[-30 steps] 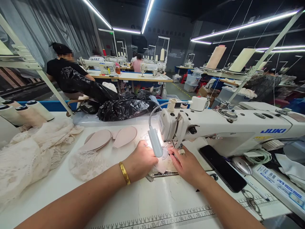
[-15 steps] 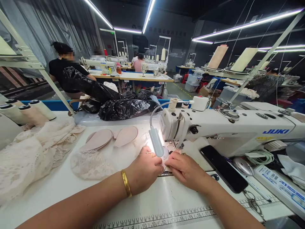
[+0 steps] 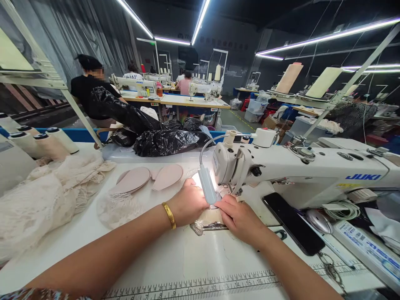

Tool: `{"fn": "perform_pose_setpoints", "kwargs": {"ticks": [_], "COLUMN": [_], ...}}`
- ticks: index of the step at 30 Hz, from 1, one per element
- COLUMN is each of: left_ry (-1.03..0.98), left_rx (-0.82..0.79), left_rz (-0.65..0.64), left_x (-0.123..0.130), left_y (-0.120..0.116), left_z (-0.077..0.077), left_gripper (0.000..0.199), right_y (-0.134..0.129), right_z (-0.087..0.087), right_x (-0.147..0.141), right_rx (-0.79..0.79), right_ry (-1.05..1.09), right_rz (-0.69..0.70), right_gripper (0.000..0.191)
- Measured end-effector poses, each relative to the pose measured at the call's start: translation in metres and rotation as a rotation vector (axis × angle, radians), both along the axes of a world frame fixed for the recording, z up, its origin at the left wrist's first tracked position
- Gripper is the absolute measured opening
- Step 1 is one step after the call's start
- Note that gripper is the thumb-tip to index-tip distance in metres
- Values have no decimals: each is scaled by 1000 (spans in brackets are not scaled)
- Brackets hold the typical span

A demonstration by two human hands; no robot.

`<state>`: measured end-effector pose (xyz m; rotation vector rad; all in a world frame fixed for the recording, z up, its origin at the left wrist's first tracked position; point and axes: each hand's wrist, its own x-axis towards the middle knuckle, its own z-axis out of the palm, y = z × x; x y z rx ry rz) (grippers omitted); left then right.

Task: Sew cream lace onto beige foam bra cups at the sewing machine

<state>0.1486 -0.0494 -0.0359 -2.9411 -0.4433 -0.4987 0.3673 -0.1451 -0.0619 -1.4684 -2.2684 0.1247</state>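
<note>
My left hand [image 3: 190,204], with a gold bangle at its wrist, is closed beside the small grey lamp [image 3: 206,185] and presses on a pale fabric piece [image 3: 196,178] under the light. Across from it, my right hand [image 3: 236,214] has its fingers together at the piece's near edge, just below the needle area of the white sewing machine [image 3: 300,164]. The lamp and fingers hide most of the piece. Beige oval cups [image 3: 134,180] and a second folded cup [image 3: 168,177] lie to the left, with sheer lace [image 3: 120,210] below them.
Cream lace fabric [image 3: 46,204] is heaped at the left, near thread cones [image 3: 62,139]. A black phone [image 3: 293,223], keys and a long box [image 3: 368,250] lie at right. A black plastic bag [image 3: 171,141] sits behind the table. Other people sit at machines farther back.
My left hand has shifted slightly up and left, and its fingers are farther from the table's near side. More of the machine's bed edge shows between my hands. The camera view has shifted slightly.
</note>
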Motion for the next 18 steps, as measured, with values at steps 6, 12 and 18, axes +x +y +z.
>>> {"fn": "perform_pose_setpoints", "kwargs": {"ticks": [6,12,18], "left_ry": [79,177,-40], "left_rx": [-84,-11,-69], "left_rz": [74,122,410], "left_x": [1,-34,-121], "left_y": [8,-65,-110], "left_z": [5,-1,1], "left_gripper": [21,4,54], "right_y": [2,-2,3], "right_z": [1,-15,-37], "right_x": [-3,8,17], "right_rx": [19,69,110], "right_ry": [-17,32,62], "right_rz": [-21,70,128], "right_gripper": [24,29,23]}}
